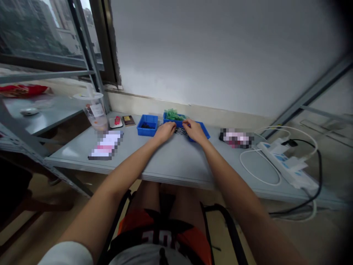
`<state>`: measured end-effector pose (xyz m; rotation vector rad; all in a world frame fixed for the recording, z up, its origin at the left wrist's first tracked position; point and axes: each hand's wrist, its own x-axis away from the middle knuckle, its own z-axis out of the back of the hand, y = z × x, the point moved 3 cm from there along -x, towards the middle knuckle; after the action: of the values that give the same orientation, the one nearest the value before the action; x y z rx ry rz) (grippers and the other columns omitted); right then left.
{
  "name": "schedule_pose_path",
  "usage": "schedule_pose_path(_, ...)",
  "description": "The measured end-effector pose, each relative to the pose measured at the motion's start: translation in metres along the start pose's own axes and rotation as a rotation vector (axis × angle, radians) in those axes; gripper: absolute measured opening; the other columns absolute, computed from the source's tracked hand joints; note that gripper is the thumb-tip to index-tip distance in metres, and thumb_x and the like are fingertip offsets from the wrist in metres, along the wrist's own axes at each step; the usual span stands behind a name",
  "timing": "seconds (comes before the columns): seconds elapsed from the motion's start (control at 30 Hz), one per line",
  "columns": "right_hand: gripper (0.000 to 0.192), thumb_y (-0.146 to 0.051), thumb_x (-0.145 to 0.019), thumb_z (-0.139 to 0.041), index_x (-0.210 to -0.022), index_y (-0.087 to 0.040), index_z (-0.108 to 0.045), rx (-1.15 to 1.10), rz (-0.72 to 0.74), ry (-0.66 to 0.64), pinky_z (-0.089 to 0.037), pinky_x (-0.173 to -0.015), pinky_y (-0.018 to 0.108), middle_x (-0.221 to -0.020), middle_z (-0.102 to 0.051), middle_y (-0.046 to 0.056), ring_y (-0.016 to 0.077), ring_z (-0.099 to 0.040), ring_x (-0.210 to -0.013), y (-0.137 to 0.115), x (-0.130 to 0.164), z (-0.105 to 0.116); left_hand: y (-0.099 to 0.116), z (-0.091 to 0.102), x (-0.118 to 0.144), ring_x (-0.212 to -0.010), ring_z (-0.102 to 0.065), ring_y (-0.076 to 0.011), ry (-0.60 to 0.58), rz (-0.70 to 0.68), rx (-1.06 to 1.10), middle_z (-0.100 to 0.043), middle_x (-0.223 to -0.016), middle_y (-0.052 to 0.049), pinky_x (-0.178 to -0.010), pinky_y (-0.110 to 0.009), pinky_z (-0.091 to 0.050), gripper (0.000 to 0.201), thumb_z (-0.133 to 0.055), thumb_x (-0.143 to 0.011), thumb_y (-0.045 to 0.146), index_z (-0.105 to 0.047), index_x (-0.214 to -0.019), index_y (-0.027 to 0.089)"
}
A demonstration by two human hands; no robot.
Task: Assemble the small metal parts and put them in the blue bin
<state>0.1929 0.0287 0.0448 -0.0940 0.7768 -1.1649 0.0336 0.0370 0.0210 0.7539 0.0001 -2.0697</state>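
Between my two hands lies a small pile of dark metal bits (180,131), thin and wiry, tangled in a loose heap; they are too small for me to tell what they are or which way any single one points, and the heap has no clear long axis. It sits on the grey worktop (176,162), just in front of the blue trays. My left hand (164,131) rests palm down at the pile's left edge with fingers curled inward; my right hand (193,130) does the same at its right edge. Whether either hand pinches a piece I cannot tell, since the fingertips are hidden.

Left of my left hand stands a small blue tray (147,125) with dark contents. Behind the pile another blue tray (174,117) holds green pieces, and a third blue tray (204,130) peeks out beside my right hand.

The worktop is a pale grey shelf board on a metal frame, set against a plain white wall. At its left end stands a clear plastic cup (95,110); at the right lies a white power strip (284,163) with looping white and black cables. A window fills the upper left.
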Motion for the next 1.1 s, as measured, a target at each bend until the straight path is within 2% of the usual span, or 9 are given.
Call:
schedule_pose_path(0.07,0.022,-0.024,-0.091,-0.048,-0.101,-0.019,-0.067,-0.060,-0.026,0.040,-0.048,-0.084,0.033,-0.098,-0.072,0.008,0.0199,-0.065,-0.089,0.001,0.003,-0.005,-0.003,-0.001,0.000,-0.097,-0.062,-0.0217,-0.017,-0.014,0.016,-0.067,-0.104,-0.011,-0.083,-0.031,-0.048,0.025,-0.041,-0.096,0.022,-0.064,-0.105,0.016)
schedule_pose_path(0.27,0.020,-0.025,-0.088,-0.053,-0.099,-0.019,-0.068,-0.102,-0.040,0.008,-0.048,-0.079,0.032,-0.089,-0.073,0.007,0.0196,-0.065,-0.081,0.006,0.020,-0.016,0.003,-0.001,-0.001,-0.094,-0.062,-0.0220,0.000,-0.077,0.079,-0.067,-0.102,-0.010,-0.081,-0.031,-0.048,0.025,-0.041,-0.096,0.025,-0.064,-0.103,0.017)
schedule_pose_path(0.37,0.020,-0.024,-0.088,-0.053,-0.099,-0.018,-0.069,-0.101,-0.033,-0.025,-0.047,-0.077,0.031,-0.087,-0.073,0.007,0.0190,-0.065,-0.079,0.006,0.021,-0.017,0.005,0.000,-0.001,-0.094,-0.062,-0.0217,-0.005,-0.069,0.105,-0.067,-0.101,-0.010,-0.081,-0.031,-0.048,0.025,-0.042,-0.096,0.025,-0.065,-0.102,0.017)
schedule_pose_path(0.47,0.021,-0.026,-0.089,-0.053,-0.099,-0.018,-0.069,-0.102,-0.002,-0.004,-0.047,-0.076,0.030,-0.087,-0.073,0.007,0.0183,-0.065,-0.078,0.003,0.020,-0.015,0.001,0.001,-0.002,-0.092,-0.062,-0.0203,-0.002,-0.074,0.137,-0.068,-0.100,-0.009,-0.081,-0.030,-0.047,0.024,-0.043,-0.095,0.024,-0.065,-0.101,0.017)
schedule_pose_path(0.67,0.020,-0.023,-0.089,-0.053,-0.095,-0.018,-0.071,-0.056,0.000,-0.039,-0.045,-0.078,0.029,-0.088,-0.074,0.007,0.0186,-0.066,-0.080,-0.001,0.021,-0.012,-0.009,-0.007,-0.005,-0.087,-0.062,-0.0195,-0.002,-0.106,0.152,-0.068,-0.098,-0.008,-0.080,-0.031,-0.049,0.024,-0.045,-0.095,0.025,-0.066,-0.101,0.017)
schedule_pose_path(0.77,0.021,-0.022,-0.090,-0.051,-0.088,-0.018,-0.072,-0.046,-0.011,-0.060,-0.045,-0.076,0.029,-0.080,-0.073,0.005,0.0176,-0.065,-0.075,0.000,0.021,-0.010,-0.009,-0.007,-0.005,-0.094,-0.062,-0.0204,0.012,-0.119,0.142,-0.068,-0.103,-0.009,-0.086,-0.032,-0.048,0.024,-0.046,-0.094,0.024,-0.066,-0.105,0.017)
schedule_pose_path(0.9,0.019,-0.024,-0.089,-0.053,-0.087,-0.018,-0.071,-0.112,-0.046,-0.024,-0.044,-0.071,0.027,-0.076,-0.072,0.004,0.0158,-0.063,-0.067,0.001,0.020,-0.008,-0.003,0.005,-0.004,-0.110,-0.057,-0.0221,0.113,-0.127,0.102,-0.064,-0.115,-0.011,-0.097,-0.035,-0.045,0.028,-0.049,-0.094,0.024,-0.064,-0.115,0.016)
schedule_pose_path(1.0,0.014,-0.025,-0.087,-0.058,-0.085,-0.018,-0.070,-0.141,-0.064,0.031,-0.045,-0.070,0.026,-0.078,-0.073,0.005,0.0162,-0.064,-0.069,0.000,0.020,-0.006,0.002,0.009,-0.004,-0.101,-0.060,-0.0216,0.004,-0.161,0.084,-0.067,-0.103,-0.009,-0.090,-0.033,-0.047,0.024,-0.050,-0.094,0.029,-0.068,-0.104,0.017)
schedule_pose_path(1.1,0.010,-0.024,-0.084,-0.062,-0.081,-0.018,-0.069,-0.120,-0.077,0.050,-0.044,-0.071,0.026,-0.079,-0.073,0.005,0.0165,-0.065,-0.072,0.000,0.020,-0.007,0.005,0.009,-0.004,-0.097,-0.061,-0.0215,-0.054,-0.194,0.077,-0.068,-0.099,-0.009,-0.085,-0.032,-0.047,0.026,-0.050,-0.094,0.033,-0.069,-0.104,0.017)
